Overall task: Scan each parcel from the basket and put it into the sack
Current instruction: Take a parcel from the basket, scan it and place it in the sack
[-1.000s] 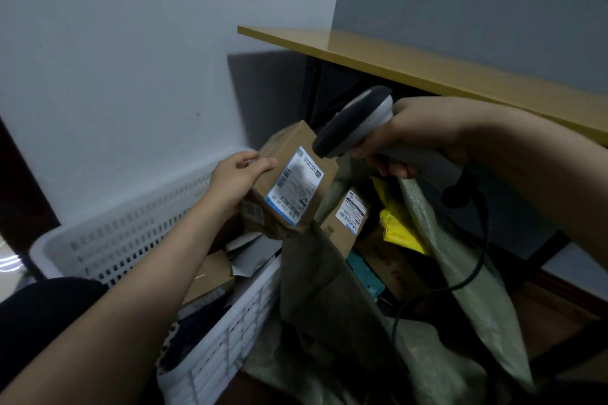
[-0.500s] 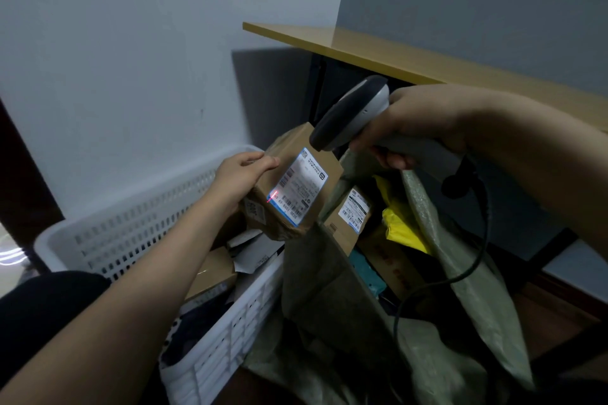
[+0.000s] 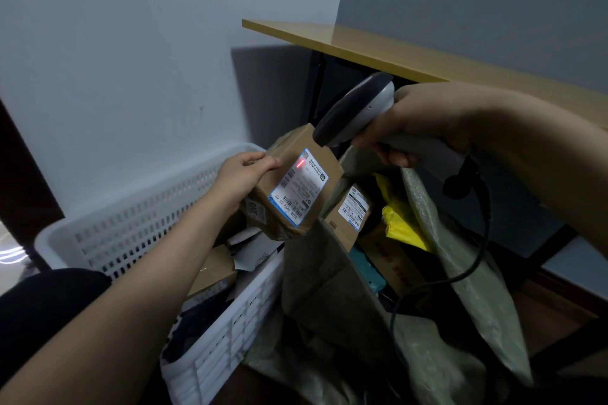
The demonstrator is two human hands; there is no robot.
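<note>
At 7 o'clock a dark cloth shape (image 3: 42, 306), perhaps the person's knee, fills the near corner. Beside it the white slotted basket (image 3: 138, 233) runs from 6 up to 9 o'clock. It holds brown boxes and papers, partly hidden under the left forearm. At 5 o'clock the green woven sack (image 3: 329, 289) stands open, touching the basket's end. A labelled box (image 3: 350, 210) and a yellow bag (image 3: 401, 223) show in its mouth; the rest is lost in shadow. A strip of brown floor (image 3: 546, 316) shows at 4 o'clock.

At centre, above where basket and sack meet, the left hand (image 3: 241, 174) grips the cardboard parcel (image 3: 296, 187) by its left side. A red scan line (image 3: 300, 164) lies on the label's upper corner. At 2 o'clock the right hand (image 3: 424, 122) wraps round the handle of the scanner (image 3: 355, 108), whose head is just above the parcel. Its black cable (image 3: 473, 266) loops down across the sack.

Beyond, a yellow-brown tabletop (image 3: 394, 49) on a dark frame crosses from 12 to 3 o'clock against a pale wall (image 3: 131, 43). The label print is too small to read.
</note>
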